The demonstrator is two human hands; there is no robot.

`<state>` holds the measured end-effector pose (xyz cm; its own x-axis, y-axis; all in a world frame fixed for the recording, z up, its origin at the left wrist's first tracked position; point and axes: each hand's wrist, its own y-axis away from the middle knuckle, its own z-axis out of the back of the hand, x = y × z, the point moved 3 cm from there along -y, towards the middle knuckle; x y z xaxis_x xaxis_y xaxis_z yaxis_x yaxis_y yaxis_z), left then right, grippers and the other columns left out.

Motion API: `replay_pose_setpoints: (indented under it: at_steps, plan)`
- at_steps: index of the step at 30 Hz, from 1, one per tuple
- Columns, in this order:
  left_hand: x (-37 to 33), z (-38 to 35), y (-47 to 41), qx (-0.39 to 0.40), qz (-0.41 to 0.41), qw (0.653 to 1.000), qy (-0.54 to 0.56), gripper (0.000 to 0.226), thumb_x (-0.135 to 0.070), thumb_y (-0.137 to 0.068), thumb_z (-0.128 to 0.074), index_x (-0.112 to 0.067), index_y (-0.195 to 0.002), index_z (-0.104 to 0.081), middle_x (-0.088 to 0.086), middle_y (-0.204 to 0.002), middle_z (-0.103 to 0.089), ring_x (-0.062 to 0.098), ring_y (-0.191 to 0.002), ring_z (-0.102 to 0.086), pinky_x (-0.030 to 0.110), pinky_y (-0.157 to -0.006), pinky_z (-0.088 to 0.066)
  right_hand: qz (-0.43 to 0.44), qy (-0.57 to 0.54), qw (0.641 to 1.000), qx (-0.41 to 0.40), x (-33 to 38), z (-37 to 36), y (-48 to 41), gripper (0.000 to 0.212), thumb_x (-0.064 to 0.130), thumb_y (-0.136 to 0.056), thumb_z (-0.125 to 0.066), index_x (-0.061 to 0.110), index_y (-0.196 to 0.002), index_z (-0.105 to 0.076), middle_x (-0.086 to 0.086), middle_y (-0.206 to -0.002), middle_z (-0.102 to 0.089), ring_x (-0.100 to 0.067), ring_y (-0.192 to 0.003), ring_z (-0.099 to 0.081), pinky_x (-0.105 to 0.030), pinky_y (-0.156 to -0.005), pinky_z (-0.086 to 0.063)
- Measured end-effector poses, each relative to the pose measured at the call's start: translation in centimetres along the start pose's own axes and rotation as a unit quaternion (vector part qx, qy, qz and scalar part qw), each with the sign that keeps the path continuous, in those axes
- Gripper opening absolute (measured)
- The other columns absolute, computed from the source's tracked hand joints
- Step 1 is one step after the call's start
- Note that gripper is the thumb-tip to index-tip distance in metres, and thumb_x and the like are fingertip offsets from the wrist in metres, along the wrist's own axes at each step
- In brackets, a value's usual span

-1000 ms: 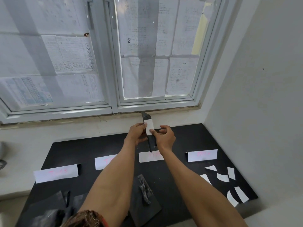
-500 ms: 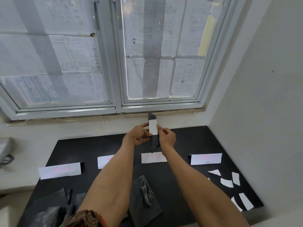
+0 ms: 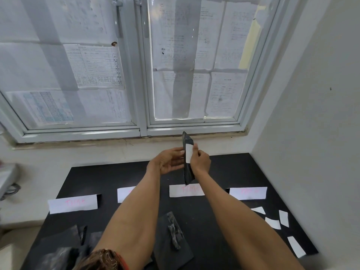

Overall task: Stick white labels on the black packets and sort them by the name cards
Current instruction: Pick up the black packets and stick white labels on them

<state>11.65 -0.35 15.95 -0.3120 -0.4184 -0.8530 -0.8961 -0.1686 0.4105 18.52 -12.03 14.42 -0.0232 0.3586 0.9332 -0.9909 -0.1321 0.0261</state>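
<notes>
A black packet [image 3: 187, 168] stands nearly upright in the air above the black mat [image 3: 229, 172], raised so its face can take the white label [image 3: 189, 153] lying on its upper half. The right hand [image 3: 200, 162] grips the packet's right edge and presses the label with thumb and fingers, probably to smooth it down; the left hand [image 3: 168, 161] is half open, its fingers bracing the other side. Below, four name cards [image 3: 186, 190] stand in a row as sorting marks. Spare labels [image 3: 273, 223] lie to the right, within easy reach, and more packets [image 3: 171, 236] wait near the front.
</notes>
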Motion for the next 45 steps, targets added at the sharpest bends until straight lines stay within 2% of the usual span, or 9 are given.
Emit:
replay_pose_setpoints:
  at_steps: [3, 7, 10, 13, 17, 31, 36, 41, 45]
  plan:
    - [-0.1, -0.1, -0.5, -0.03, -0.013, 0.999, 0.012, 0.036, -0.032, -0.084, -0.071, -0.011, -0.113, -0.066, 0.01, -0.111, -0.071, 0.024, -0.1, -0.068, 0.031, -0.073, -0.057, 0.014, -0.009, 1.0, 0.001, 0.0, -0.2, -0.1, 0.054, 0.054, -0.096, -0.038, 0.008, -0.08, -0.063, -0.005, -0.077, -0.063, -0.018, -0.071, -0.061, -0.023, -0.057, -0.043]
    - [0.1, 0.1, -1.2, -0.065, -0.039, 0.996, 0.038, 0.038, -0.028, -0.086, -0.07, -0.007, -0.117, -0.063, 0.011, -0.114, -0.07, 0.024, -0.102, -0.067, 0.033, -0.082, -0.056, 0.042, -0.025, 0.999, 0.014, 0.3, -0.4, 0.1, 0.045, 0.049, -0.096, -0.043, 0.012, -0.084, -0.063, -0.004, -0.081, -0.063, -0.017, -0.076, -0.06, -0.02, -0.059, -0.044]
    - [0.3, 0.4, -1.4, -0.1, -0.055, 0.991, 0.07, 0.039, -0.026, -0.088, -0.068, -0.006, -0.12, -0.061, 0.012, -0.114, -0.068, 0.025, -0.101, -0.066, 0.034, -0.082, -0.056, 0.08, -0.013, 0.997, -0.001, 0.5, 0.0, 0.4, 0.03, 0.037, -0.098, -0.048, 0.011, -0.104, -0.062, -0.003, -0.097, -0.063, -0.019, -0.091, -0.062, -0.019, -0.067, -0.047]
    - [0.5, 0.8, -1.3, -0.139, -0.075, 0.982, 0.107, 0.036, -0.022, -0.089, -0.067, -0.004, -0.119, -0.06, 0.014, -0.113, -0.068, 0.027, -0.102, -0.066, 0.034, -0.076, -0.058, 0.138, -0.003, 0.99, -0.007, 0.7, 0.0, 1.1, 0.036, 0.043, -0.092, -0.057, 0.018, -0.118, -0.059, 0.001, -0.106, -0.062, -0.013, -0.091, -0.061, -0.023, -0.073, -0.053]
    - [0.4, 1.1, -1.3, -0.164, -0.085, 0.976, 0.112, 0.037, -0.021, -0.089, -0.066, -0.005, -0.121, -0.058, 0.014, -0.114, -0.063, 0.03, -0.101, -0.065, 0.035, -0.072, -0.06, 0.199, 0.048, 0.979, 0.011, 0.1, -0.5, 1.5, 0.051, 0.053, -0.079, -0.068, 0.02, -0.117, -0.065, 0.0, -0.116, -0.063, -0.013, -0.098, -0.062, -0.027, -0.079, -0.057]
    - [0.1, 1.2, -1.2, -0.13, -0.068, 0.979, 0.14, 0.026, -0.009, -0.093, -0.06, -0.001, -0.117, -0.055, 0.015, -0.106, -0.064, 0.027, -0.091, -0.065, 0.036, -0.07, -0.058, 0.269, 0.09, 0.959, 0.017, -0.3, -0.9, 2.1, 0.045, 0.036, -0.086, -0.068, 0.007, -0.12, -0.062, -0.009, -0.114, -0.065, -0.019, -0.103, -0.062, -0.015, -0.079, -0.049]
    - [0.6, 1.0, -1.4, -0.119, -0.063, 0.985, 0.111, 0.034, -0.001, -0.092, -0.059, 0.0, -0.125, -0.053, 0.014, -0.106, -0.064, 0.027, -0.092, -0.064, 0.037, -0.079, -0.056, 0.25, 0.112, 0.961, 0.022, -0.9, -0.7, 2.0, 0.046, 0.039, -0.086, -0.066, 0.01, -0.121, -0.062, -0.008, -0.113, -0.067, -0.019, -0.102, -0.063, -0.016, -0.077, -0.049]
    - [0.9, 0.7, -1.5, -0.132, -0.052, 0.988, 0.055, 0.041, 0.003, -0.091, -0.058, 0.001, -0.131, -0.05, 0.019, -0.121, -0.062, 0.03, -0.1, -0.063, 0.033, -0.068, -0.057, 0.236, 0.201, 0.951, -0.015, -1.6, -0.1, 2.2, 0.049, 0.051, -0.079, -0.068, 0.018, -0.115, -0.065, -0.001, -0.106, -0.065, -0.015, -0.097, -0.057, -0.019, -0.072, -0.045]
    - [2.0, 0.3, -1.8, -0.125, -0.028, 0.992, 0.011, 0.044, 0.008, -0.09, -0.055, 0.0, -0.133, -0.049, 0.017, -0.121, -0.062, 0.029, -0.102, -0.062, 0.034, -0.072, -0.057, 0.202, 0.208, 0.957, 0.01, -2.7, 0.0, 2.3, 0.04, 0.05, -0.078, -0.068, 0.019, -0.104, -0.066, 0.0, -0.097, -0.064, -0.015, -0.087, -0.06, -0.021, -0.066, -0.045]
